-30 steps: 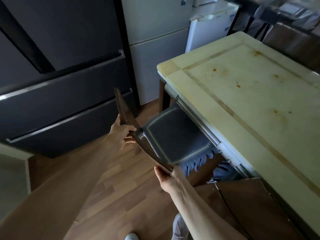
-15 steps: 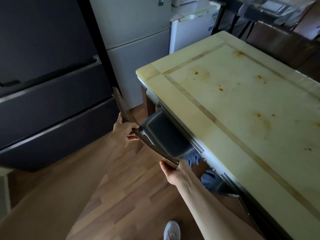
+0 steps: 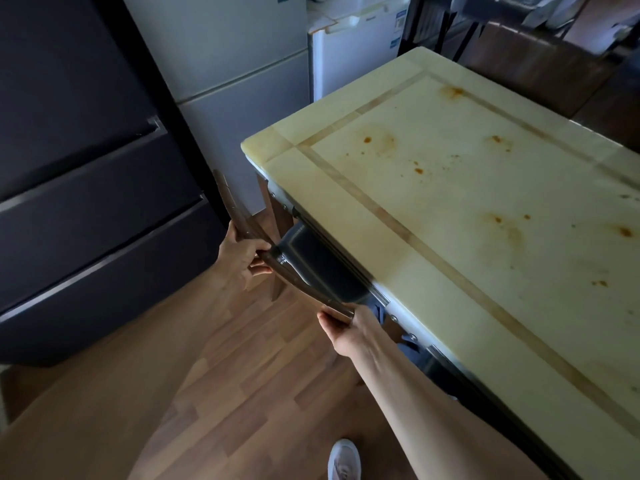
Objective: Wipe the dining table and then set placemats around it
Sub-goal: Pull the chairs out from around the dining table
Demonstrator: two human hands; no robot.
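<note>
1. Gripping the chair back (image 3: 298, 286), left hand (image 3: 239, 258) and right hand (image 3: 349, 329) have fingers clamped round it beside the table's (image 3: 346, 209) near edge.
2. Orange stains (image 3: 419, 170) suggest wiping is not yet begun; no placemats visible.

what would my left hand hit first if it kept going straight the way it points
Past the chair back it grips, the left hand would probably meet the dark seat under the table; depth unclear.
</note>
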